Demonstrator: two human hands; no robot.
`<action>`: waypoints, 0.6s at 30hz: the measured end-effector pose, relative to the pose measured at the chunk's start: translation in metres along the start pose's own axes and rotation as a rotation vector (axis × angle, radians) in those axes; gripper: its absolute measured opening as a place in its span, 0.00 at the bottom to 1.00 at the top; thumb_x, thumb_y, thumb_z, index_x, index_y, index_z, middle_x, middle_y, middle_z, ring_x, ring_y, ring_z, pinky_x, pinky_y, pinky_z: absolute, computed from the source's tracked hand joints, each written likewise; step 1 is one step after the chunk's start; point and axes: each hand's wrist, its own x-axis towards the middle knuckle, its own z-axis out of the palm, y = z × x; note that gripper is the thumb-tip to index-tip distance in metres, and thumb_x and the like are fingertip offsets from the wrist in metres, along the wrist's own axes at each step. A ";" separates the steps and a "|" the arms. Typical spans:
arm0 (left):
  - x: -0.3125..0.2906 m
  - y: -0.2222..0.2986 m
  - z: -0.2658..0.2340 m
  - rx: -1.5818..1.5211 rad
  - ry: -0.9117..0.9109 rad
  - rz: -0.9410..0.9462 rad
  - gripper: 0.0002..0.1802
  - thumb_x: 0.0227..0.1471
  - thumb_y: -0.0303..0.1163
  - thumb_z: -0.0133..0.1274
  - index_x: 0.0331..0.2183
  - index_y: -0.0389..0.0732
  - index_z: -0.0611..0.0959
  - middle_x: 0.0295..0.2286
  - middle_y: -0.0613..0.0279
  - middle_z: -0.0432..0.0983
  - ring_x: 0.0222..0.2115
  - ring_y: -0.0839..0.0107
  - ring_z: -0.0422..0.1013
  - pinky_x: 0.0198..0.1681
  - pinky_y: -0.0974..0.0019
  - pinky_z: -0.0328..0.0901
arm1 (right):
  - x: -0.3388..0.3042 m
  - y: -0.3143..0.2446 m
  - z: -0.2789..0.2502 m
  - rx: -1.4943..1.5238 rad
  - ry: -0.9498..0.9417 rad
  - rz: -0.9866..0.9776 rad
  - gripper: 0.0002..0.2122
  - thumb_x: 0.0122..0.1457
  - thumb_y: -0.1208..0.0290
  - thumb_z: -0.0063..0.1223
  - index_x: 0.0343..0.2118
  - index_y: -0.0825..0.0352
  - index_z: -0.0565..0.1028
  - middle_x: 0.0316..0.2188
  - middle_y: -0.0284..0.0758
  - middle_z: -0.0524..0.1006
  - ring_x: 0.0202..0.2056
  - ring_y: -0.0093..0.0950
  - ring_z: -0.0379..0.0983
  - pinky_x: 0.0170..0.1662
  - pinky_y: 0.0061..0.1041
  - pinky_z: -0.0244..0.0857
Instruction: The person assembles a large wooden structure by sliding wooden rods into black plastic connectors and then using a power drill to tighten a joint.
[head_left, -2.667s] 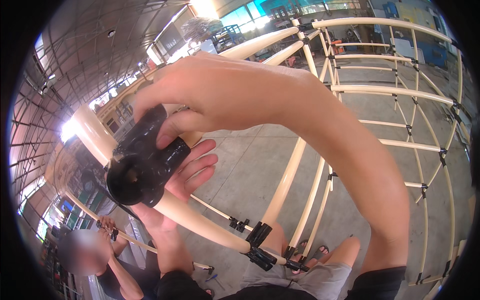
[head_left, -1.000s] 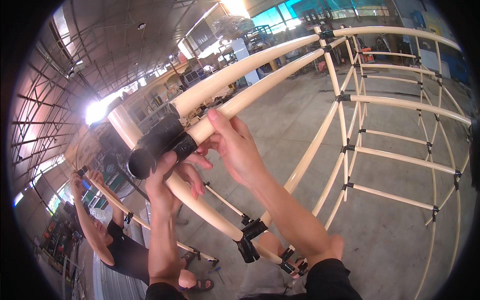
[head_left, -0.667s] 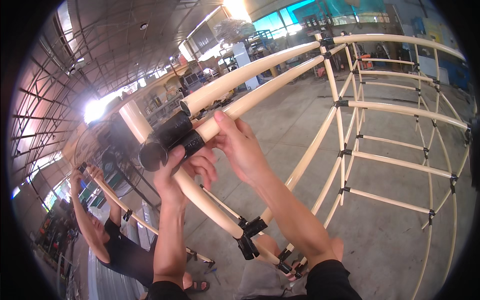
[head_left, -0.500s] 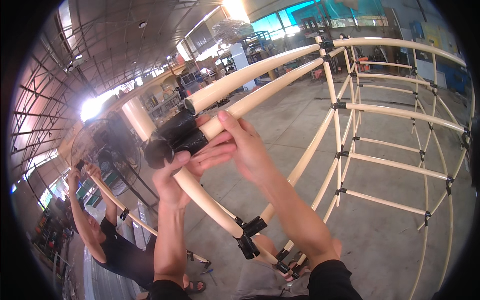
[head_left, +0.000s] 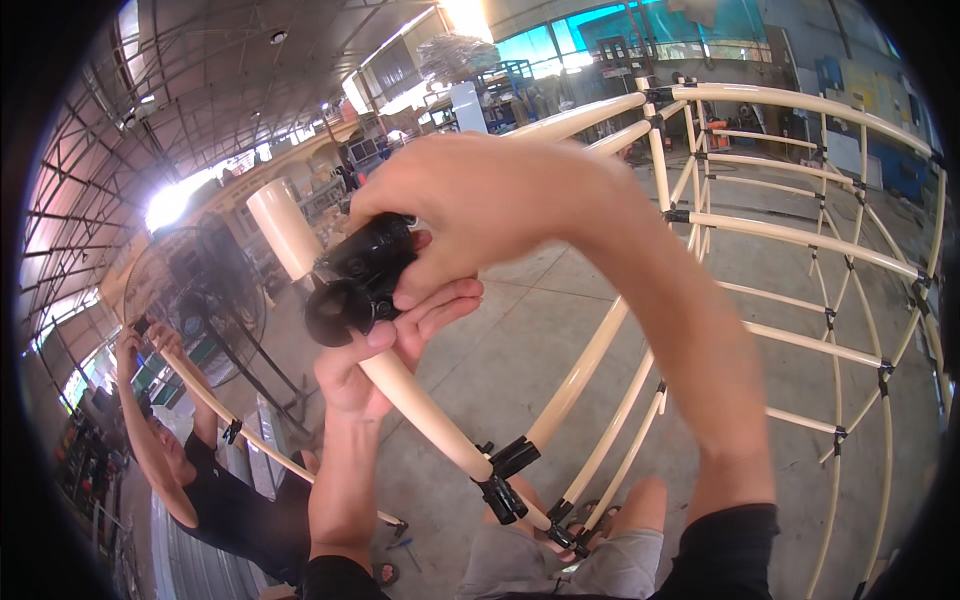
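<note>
A black pipe joint (head_left: 368,252) sits at the top of a cream pipe (head_left: 420,410) that slants down toward my legs. My right hand (head_left: 450,205) arches over the joint from above, its fingers and thumb closed on it. From below, my left hand (head_left: 365,375) supports the joint's underside, with the thumb against its round black end and fingers curled behind. A short cream pipe stub (head_left: 283,228) rises from the joint's far side. Two cream rails (head_left: 575,120) run toward the joint, but my right hand and forearm hide their near ends.
A tall frame of cream pipes and black joints (head_left: 680,216) stands to the right. More black joints (head_left: 505,480) sit lower on the slanting pipe. At left, a co-worker (head_left: 230,500) holds up another pipe (head_left: 200,385), near a large standing fan (head_left: 205,290) and stacked metal profiles (head_left: 190,540).
My right hand has left the lower rail beside the joint and swung up over the joint, gripping it from above. My left hand stays under the joint.
</note>
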 end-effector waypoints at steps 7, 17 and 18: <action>0.003 -0.018 -0.007 -0.144 -0.048 0.046 0.48 0.43 0.43 0.52 0.61 0.28 0.57 0.54 0.15 0.55 0.57 0.29 0.57 0.62 0.43 0.55 | 0.028 -0.045 -0.032 -0.049 -0.508 0.165 0.14 0.42 0.63 0.62 0.24 0.71 0.79 0.15 0.39 0.74 0.20 0.34 0.72 0.26 0.32 0.65; -0.018 -0.026 -0.028 -0.523 -0.062 0.073 0.25 0.46 0.23 0.50 0.49 0.31 0.73 0.45 0.54 0.74 0.48 0.60 0.71 0.54 0.56 0.64 | -0.008 -0.068 0.012 -0.554 0.151 -0.159 0.17 0.43 0.58 0.64 0.25 0.67 0.72 0.17 0.32 0.73 0.23 0.28 0.74 0.28 0.25 0.65; -0.017 -0.025 -0.030 -0.518 -0.066 0.042 0.24 0.47 0.21 0.50 0.49 0.31 0.73 0.45 0.54 0.75 0.46 0.62 0.73 0.52 0.58 0.65 | -0.007 -0.068 0.013 -0.574 0.144 -0.184 0.17 0.43 0.58 0.64 0.26 0.67 0.72 0.18 0.31 0.73 0.23 0.28 0.74 0.28 0.25 0.66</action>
